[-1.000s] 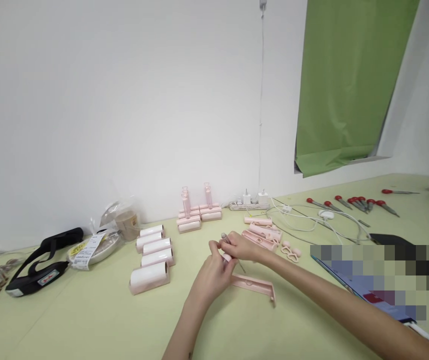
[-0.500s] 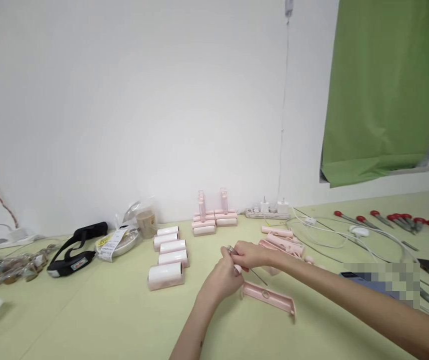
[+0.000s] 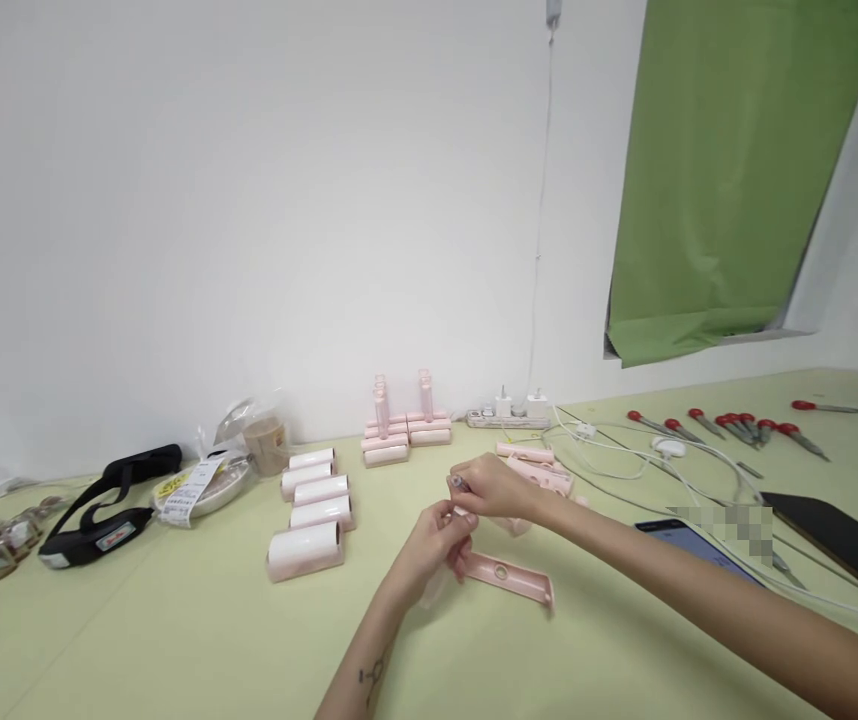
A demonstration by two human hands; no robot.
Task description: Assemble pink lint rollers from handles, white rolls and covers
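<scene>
A small metal pin or screwdriver tip (image 3: 457, 483) sits pinched in the fingers of the right hand (image 3: 493, 488), raised just above the counter (image 3: 174, 640), near its middle. The left hand (image 3: 438, 538) meets it from below, fingers closed narrow on what looks like a small pink piece; too small to tell exactly what. Both hands touch at the fingertips. Just beneath and to the right lies a pink lint-roller cover (image 3: 508, 577), flat on the counter, open side apparently up. Behind the right hand, more pink handle parts (image 3: 534, 462) lie in a loose heap. Left of the hands, four white paper rolls (image 3: 313, 500) in a row; farther back, stacked assembled pink rollers (image 3: 403, 435). Power strip (image 3: 508, 412) by the wall, white cables (image 3: 624, 460) trailing right toward red-handled screwdrivers (image 3: 729, 428). Phone (image 3: 691, 545) beside the right forearm. Black strap (image 3: 99, 500) and wrapped food tray (image 3: 200, 485) far left. Risks, as judged: the metal piece is thin and held by fingertips only, so a slip could drop it among the pink parts, where it would be hard to find. The pointed end works close to the left fingertips; a push off-axis could jab them. The right forearm crosses near the phone and cables and could drag either.
</scene>
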